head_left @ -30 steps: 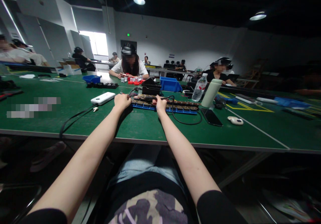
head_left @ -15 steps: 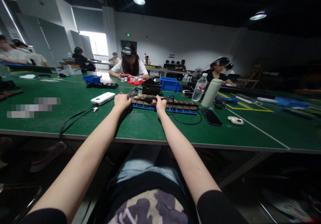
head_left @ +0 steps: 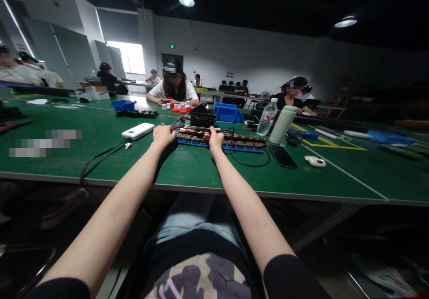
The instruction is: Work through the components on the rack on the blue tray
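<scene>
- One left hand [head_left: 163,136] rests at the left end of one long copper-and-blue assembly [head_left: 246,141] on a green table [head_left: 187,169]; its grip cannot be told.
- One right hand [head_left: 215,139] closes around one black corded tool [head_left: 205,129] over the assembly.
- Two bottles, one clear [head_left: 267,118], one pale green [head_left: 283,125], stand near one phone [head_left: 283,157].

The left hand [head_left: 163,136] hides its fingertips and what they touch beside the blue rack [head_left: 248,148]. The right hand [head_left: 215,139] covers part of the black corded tool [head_left: 204,129], whose tip is too small to tell. Pixelation blots out a patch of the green tabletop [head_left: 187,169]. The wall sign [head_left: 229,74] is unreadably small; the bottom edge crops both black sleeves [head_left: 291,276].
</scene>
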Motion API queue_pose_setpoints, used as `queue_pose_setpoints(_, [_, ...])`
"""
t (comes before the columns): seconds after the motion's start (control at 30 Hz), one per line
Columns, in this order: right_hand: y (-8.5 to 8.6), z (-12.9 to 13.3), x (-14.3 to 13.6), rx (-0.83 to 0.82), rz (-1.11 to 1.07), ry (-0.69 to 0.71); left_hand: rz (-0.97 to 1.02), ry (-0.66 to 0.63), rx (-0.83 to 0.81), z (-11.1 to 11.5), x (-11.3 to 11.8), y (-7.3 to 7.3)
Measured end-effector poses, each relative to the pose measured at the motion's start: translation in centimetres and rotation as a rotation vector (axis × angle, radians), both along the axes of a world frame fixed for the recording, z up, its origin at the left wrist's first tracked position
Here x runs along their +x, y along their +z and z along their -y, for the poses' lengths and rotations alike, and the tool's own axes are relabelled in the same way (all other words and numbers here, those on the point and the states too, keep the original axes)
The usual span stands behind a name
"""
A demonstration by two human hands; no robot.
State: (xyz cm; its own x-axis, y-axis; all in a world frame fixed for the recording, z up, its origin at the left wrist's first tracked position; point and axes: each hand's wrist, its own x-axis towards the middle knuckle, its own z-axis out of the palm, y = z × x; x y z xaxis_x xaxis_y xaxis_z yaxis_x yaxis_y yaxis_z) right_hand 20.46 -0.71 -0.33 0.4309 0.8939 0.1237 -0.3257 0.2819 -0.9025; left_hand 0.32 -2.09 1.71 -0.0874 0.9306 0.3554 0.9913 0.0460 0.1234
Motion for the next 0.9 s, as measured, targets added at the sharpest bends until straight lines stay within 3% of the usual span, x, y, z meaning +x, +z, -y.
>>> queue_pose_setpoints(0.67, [-0.50, -0.35, -0.01, 0.056, 0.119, 0.033, -0.010, 0.001, 0.011, -0.24, -0.11, -0.16])
queue_pose_setpoints(0.9, [-0.37, -0.30, -0.07, 0.006, 0.105, 0.023, -0.025, 0.002, 0.008, -0.06, 0.03, -0.06])
